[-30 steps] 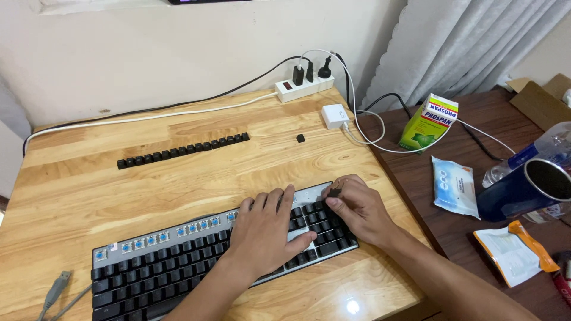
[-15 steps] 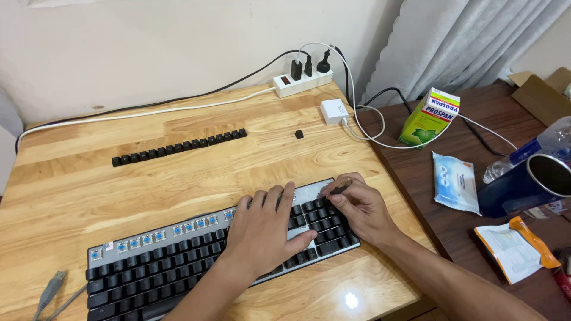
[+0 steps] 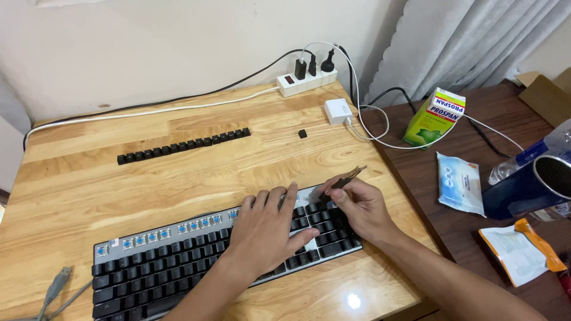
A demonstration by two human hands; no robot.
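- your left hand (image 3: 266,229) lies flat and spread on the black keys of the keyboard (image 3: 148,267), palm down, fingers reaching up toward the top row. same spot as a second ago; it pins the board and grips nothing.
- your right hand (image 3: 358,205) is closed in a pinch on a thin dark tool (image 3: 342,180). a second ago the tool sat low against the keys under your fingertips; now it is tilted, far end lifted and pointing up and away from you, near end down at the top right corner of the board, just beyond your left fingertips.
- i can't tell whether a cap is caught on the tool's low end; too small and partly hidden by your fingers.
- my read: you're levering at the corner key, mid-pull.
- top row left of your left hand is already bare, blue switches (image 3: 166,232) showing on the grey plate. black caps start again at your left fingertips.
- pulled caps sit as a row of keycaps (image 3: 184,145) well beyond your left hand, far side of the wooden desk (image 3: 196,178). a lone keycap (image 3: 303,134) lies apart, beyond your right hand.
- further beyond your right hand: white charger (image 3: 336,110), then white power strip (image 3: 306,81) at the wall.
- to the right of your right hand, on the dark table (image 3: 452,226): green and white box (image 3: 434,117), wipes pack (image 3: 459,182), dark blue tumbler (image 3: 529,187).
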